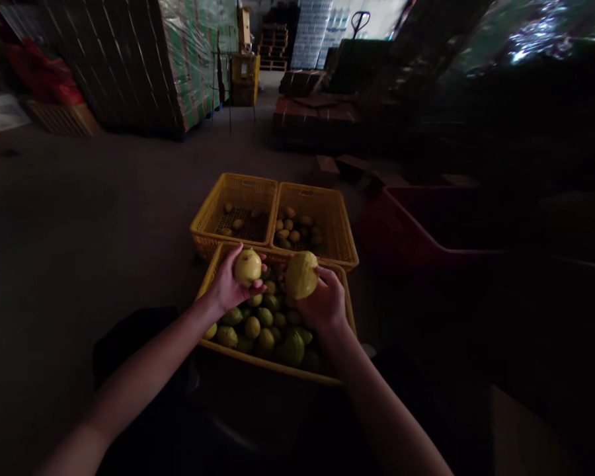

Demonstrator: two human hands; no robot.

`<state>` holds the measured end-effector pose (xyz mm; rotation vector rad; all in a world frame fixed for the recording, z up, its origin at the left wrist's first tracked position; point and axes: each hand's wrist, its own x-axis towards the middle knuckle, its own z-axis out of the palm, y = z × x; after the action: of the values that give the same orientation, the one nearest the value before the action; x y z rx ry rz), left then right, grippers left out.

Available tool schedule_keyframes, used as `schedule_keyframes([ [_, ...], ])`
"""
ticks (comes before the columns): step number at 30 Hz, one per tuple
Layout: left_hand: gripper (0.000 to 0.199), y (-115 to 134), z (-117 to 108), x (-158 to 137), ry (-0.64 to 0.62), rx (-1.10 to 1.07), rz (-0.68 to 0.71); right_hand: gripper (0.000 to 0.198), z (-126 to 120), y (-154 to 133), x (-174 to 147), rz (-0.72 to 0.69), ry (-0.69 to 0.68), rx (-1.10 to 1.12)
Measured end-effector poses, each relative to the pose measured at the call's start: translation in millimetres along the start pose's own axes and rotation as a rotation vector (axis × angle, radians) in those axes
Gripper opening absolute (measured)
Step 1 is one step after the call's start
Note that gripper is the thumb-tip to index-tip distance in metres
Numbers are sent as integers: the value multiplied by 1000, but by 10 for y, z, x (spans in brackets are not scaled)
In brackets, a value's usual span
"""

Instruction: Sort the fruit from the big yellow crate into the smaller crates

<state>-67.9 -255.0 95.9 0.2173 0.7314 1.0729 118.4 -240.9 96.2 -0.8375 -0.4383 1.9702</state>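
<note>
Dim warehouse floor [143,192]; left hand [227,283] curled round a small yellow fruit [248,268], right hand [328,301] cupping a larger yellow fruit [302,276], both above the front crate [272,363]; judged firm, fairly light, bruisable; glossy skin may slip — best gripped round the girth

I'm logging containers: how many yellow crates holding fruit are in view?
3: the left rear crate, the right rear crate, and the front crate, beneath the left hand and right hand. Darkness may hide others.
</note>
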Motion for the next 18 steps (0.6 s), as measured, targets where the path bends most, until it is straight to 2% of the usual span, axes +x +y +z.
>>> schedule_keyframes([
  [3,29,-15,9,72,69,-60,21,33,-3,37,20,34,25,40],
  [6,21,-35,50,97,27,-86,48,38,6,74,18,18,28,18],
  [13,28,-109,120,95,-28,32,51,31,30,169,5,-41,14,-157],
  [18,26,-243,100,108,-78,139,97,23,-16,228,29,-91,114,-243],
])
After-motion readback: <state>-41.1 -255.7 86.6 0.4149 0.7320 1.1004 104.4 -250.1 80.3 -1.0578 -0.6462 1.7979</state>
